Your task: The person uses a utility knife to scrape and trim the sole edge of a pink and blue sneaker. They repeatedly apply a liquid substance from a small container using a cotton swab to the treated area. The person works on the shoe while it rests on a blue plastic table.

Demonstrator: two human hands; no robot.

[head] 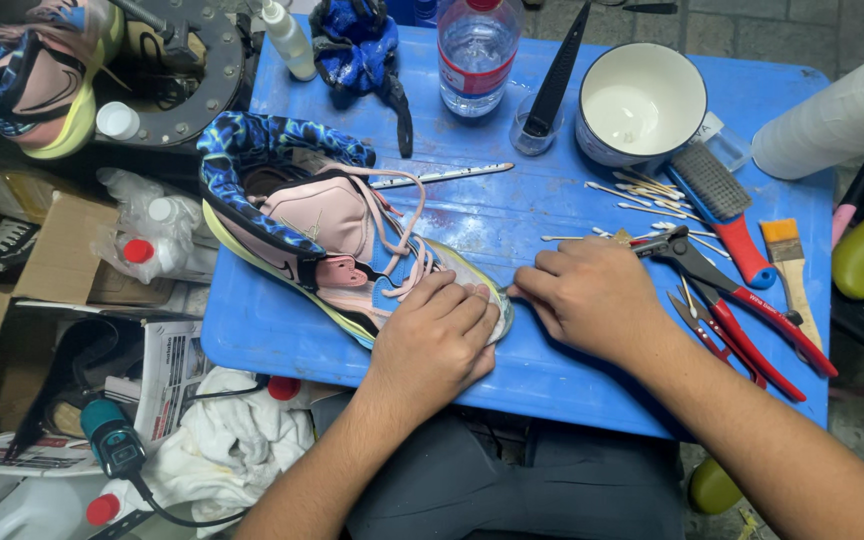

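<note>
A high-top sneaker [302, 215], blue-patterned with pink panels, pink laces and a yellow-green sole, lies on its side on the blue table [512, 200]. My left hand [432, 340] rests flat over the shoe's toe, fingers together and pressing on it. My right hand [587, 295] sits just right of the toe, fingers curled, its fingertips at the front edge of the sole. Whether it holds something small is hidden.
Red-handled pliers [742, 310], a blue and red brush [727, 205], a paint brush [790, 265], cotton swabs [642, 195], a white bowl [640, 103], a water bottle [477, 50] and a thin white stick [442, 176] lie on the table. Another sneaker [37, 75] and clutter fill the left.
</note>
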